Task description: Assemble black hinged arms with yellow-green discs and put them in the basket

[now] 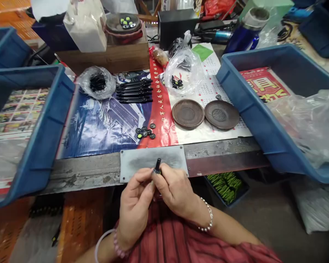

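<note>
Close in front of my body, my left hand (135,204) and my right hand (178,191) meet with their fingertips pinched together. Between them is a small black rod-shaped part (158,164), its narrow end pointing up and its lower portion hidden by my fingers. A bit of yellow-green shows near its base. Beyond my hands, small round black discs (145,133) lie in a loose cluster, one with a yellow-green face. Farther back, several long black rod-like pieces (134,91) are laid side by side on a blue poster sheet.
Blue bins flank the work area, a left bin (53,106) and a right bin (252,95). Two brown round dishes (188,114) sit right of centre. Behind them lies a clear plastic bag (193,76) with black parts. A metal plate (126,166) covers the table's front edge.
</note>
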`<state>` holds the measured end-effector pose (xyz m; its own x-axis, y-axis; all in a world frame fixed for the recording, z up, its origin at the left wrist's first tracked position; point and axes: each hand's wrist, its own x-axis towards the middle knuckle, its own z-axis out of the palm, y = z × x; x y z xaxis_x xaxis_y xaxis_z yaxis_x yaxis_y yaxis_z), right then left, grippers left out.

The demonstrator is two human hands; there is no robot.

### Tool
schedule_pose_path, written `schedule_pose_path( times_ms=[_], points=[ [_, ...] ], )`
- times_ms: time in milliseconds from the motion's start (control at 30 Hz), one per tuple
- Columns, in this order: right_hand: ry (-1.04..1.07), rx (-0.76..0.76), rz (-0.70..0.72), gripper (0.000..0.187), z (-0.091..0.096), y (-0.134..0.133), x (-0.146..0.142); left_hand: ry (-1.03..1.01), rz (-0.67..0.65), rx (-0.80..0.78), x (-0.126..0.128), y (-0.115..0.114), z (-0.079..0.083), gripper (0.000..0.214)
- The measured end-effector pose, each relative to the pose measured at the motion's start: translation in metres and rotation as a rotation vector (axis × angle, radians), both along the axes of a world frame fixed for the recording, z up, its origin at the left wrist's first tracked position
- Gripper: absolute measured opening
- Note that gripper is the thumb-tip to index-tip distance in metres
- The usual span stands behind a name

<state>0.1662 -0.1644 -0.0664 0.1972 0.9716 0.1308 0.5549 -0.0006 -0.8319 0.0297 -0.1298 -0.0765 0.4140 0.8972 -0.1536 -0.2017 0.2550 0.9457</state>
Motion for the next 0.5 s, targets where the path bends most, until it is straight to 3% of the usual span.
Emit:
schedule_pose_path(
  times_ms=[67,133,233,300,400,500],
  points=[
    [0.16,-0.103,0.097,0.049,0.005,0.002,0.004,0.007,-0.004,0.006,-0.001,-0.002,-0.001,0.023],
    [0.176,-0.071,0.139,0.05,0.008,0.003,0.007,0.004,-0.011,0.031,-0.003,-0.002,0.001,0.025],
    [-0.104,0.172,0.047,0.052,0.008,0.004,0.006,-0.001,-0.027,0.106,-0.005,-0.002,0.005,0.028],
    [-0.204,0.231,-0.012,0.051,0.008,0.005,0.003,0.012,-0.029,0.115,-0.004,0.0,0.006,0.026],
    [0.017,0.122,0.012,0.05,0.006,0.01,0.0,0.006,-0.026,0.076,-0.001,0.002,0.005,0.018],
    [0.218,0.093,0.176,0.052,-0.001,0.016,0.002,-0.01,0.056,0.003,0.003,0.007,0.0,0.013]
  ],
)
